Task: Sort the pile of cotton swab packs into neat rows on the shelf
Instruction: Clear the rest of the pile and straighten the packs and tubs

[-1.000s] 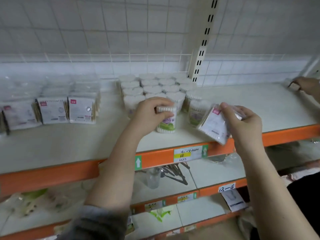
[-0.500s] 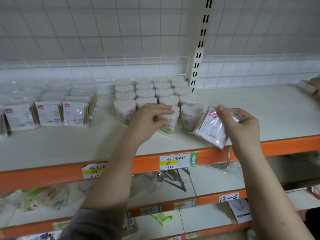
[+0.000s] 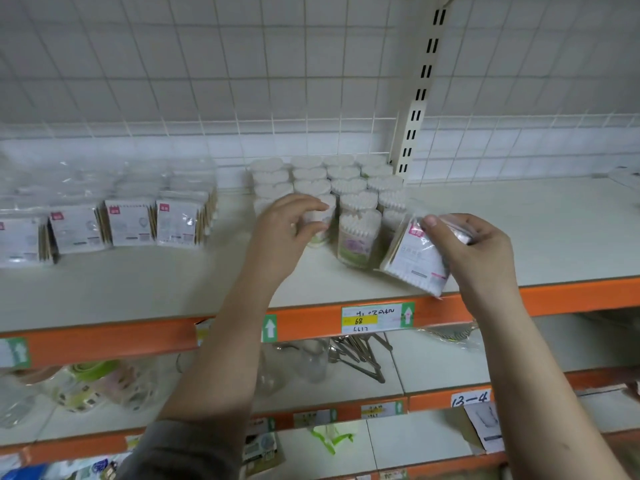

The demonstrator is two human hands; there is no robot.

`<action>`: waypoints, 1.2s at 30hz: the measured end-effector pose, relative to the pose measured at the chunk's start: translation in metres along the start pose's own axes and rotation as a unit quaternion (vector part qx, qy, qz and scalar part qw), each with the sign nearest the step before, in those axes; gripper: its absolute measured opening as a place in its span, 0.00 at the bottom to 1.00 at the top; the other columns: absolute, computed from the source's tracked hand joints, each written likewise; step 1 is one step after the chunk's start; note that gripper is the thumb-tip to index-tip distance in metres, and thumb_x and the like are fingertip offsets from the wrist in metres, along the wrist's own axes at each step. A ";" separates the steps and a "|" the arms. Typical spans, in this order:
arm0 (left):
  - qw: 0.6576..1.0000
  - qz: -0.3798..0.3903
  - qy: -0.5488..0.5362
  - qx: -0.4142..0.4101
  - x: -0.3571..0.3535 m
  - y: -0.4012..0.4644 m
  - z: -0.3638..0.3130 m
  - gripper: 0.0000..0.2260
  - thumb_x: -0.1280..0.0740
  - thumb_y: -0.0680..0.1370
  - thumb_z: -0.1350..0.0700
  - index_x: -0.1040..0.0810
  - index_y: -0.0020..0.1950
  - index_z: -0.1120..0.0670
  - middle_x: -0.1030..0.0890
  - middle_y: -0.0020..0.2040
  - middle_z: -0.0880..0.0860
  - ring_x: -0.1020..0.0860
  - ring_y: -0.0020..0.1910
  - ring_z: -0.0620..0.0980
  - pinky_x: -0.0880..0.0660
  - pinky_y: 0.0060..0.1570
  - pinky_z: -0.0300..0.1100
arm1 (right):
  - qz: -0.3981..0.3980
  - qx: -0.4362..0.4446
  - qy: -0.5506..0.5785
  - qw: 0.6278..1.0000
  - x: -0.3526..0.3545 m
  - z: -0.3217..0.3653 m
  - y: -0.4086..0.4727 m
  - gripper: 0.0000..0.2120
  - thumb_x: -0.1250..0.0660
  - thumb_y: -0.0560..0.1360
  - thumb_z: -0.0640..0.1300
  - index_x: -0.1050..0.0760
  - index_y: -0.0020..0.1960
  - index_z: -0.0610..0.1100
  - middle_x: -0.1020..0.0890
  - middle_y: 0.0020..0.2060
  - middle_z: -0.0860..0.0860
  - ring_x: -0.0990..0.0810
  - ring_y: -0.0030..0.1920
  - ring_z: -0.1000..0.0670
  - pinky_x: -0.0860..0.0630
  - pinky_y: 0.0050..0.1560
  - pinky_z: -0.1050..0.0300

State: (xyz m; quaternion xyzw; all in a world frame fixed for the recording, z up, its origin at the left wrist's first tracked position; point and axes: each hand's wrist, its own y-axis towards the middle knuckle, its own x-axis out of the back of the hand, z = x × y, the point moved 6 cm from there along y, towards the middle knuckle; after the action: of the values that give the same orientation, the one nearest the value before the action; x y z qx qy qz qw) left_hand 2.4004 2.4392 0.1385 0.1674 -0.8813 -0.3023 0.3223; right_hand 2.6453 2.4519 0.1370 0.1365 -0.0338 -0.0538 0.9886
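Heart-shaped tubs of cotton swabs [image 3: 346, 183] stand in rows at the back of the white shelf [image 3: 536, 230]. My left hand [image 3: 284, 233] curls around the front cotton swab tub [image 3: 323, 221] of one row, fingers on top and thumb at its side. Another tub [image 3: 356, 239] stands just right of it. My right hand [image 3: 474, 251] grips a flat bag pack of swabs [image 3: 417, 258], tilted above the shelf's front edge beside the tubs. Flat swab packs [image 3: 131, 220] stand in rows at the left.
An orange rail [image 3: 571, 294] with a price label [image 3: 374, 317] fronts the shelf. A slotted upright post [image 3: 420, 95] and wire grid back it. The lower shelf holds metal utensils [image 3: 360, 355], clear jars [image 3: 311, 365] and bagged bowls [image 3: 86, 386].
My left hand has pushed its tub back from the shelf front into line with the rows. The right hand still holds the flat pack, a little nearer the tubs.
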 end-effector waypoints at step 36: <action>0.963 -0.007 0.157 0.217 0.306 -0.086 0.185 0.14 0.43 0.81 0.60 0.24 0.63 0.56 0.22 0.60 0.52 0.25 0.54 0.45 0.32 0.54 0.35 | 0.173 -0.025 -0.043 0.984 -0.370 0.022 -0.087 0.15 0.31 0.72 0.33 0.24 0.57 0.44 0.18 0.46 0.45 0.21 0.42 0.50 0.25 0.34 0.67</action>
State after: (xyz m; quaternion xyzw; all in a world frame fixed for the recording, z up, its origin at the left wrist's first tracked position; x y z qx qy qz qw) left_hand 2.0599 2.3020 0.1139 0.2850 -0.8627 -0.0760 0.4108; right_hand 2.2684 2.4055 0.1150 0.1018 -0.0985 0.1116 0.9836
